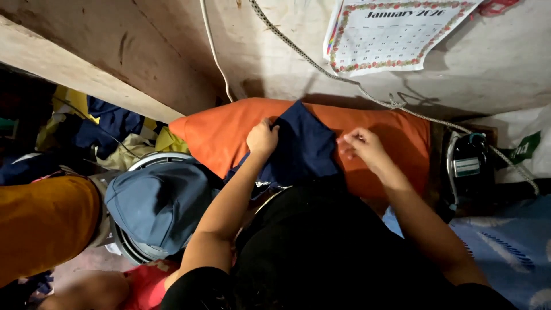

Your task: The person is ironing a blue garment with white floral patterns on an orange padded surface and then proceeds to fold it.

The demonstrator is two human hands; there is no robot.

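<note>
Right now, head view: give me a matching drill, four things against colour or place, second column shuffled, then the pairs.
Things:
1. cloth
2. pillow
3. calendar
4. iron

Colour or place:
A. orange, under the cloth
B. on the wall, top of view
C. navy, held at its edges by left hand and right hand
D. right of the pillow, black with a cord

Pairs: 1-C, 2-A, 3-B, 4-D
</note>
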